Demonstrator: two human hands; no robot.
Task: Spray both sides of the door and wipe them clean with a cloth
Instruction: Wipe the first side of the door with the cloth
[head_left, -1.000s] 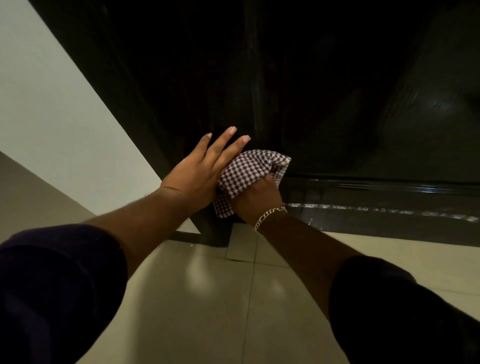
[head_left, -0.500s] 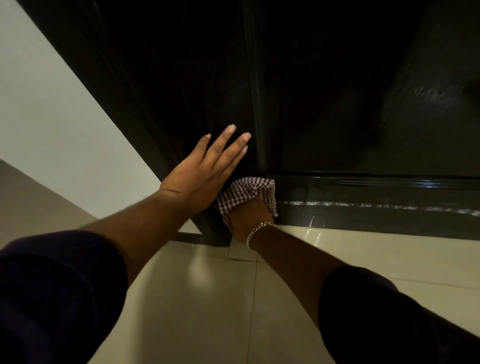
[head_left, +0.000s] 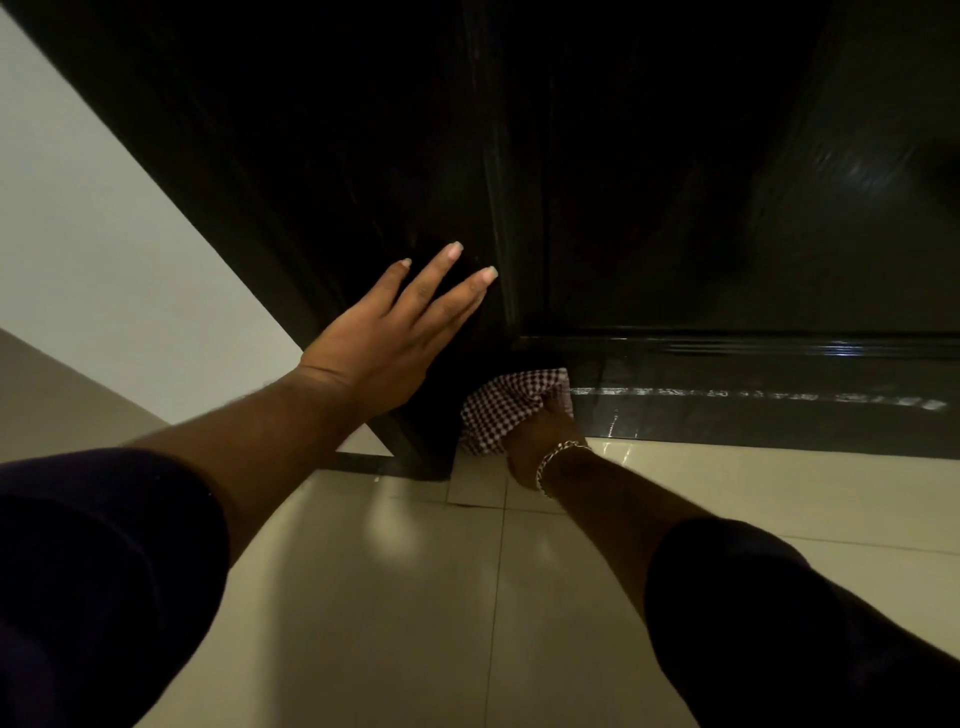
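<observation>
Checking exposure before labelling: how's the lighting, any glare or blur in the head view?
Head view: dim; the door is nearly black with detail lost, glare streaks on its bottom rail and the floor tiles; wide-angle bending at the edges; left hand sharp, right hand and cloth in shadow.

One head-worn wide-angle view looks forward and steeply down, close to the foot of a dark door (head_left: 675, 182). Both forearms reach in from the bottom corners. The tiled floor (head_left: 415, 597) fills the lower half; a pale wall (head_left: 104, 260) slants at left.
</observation>
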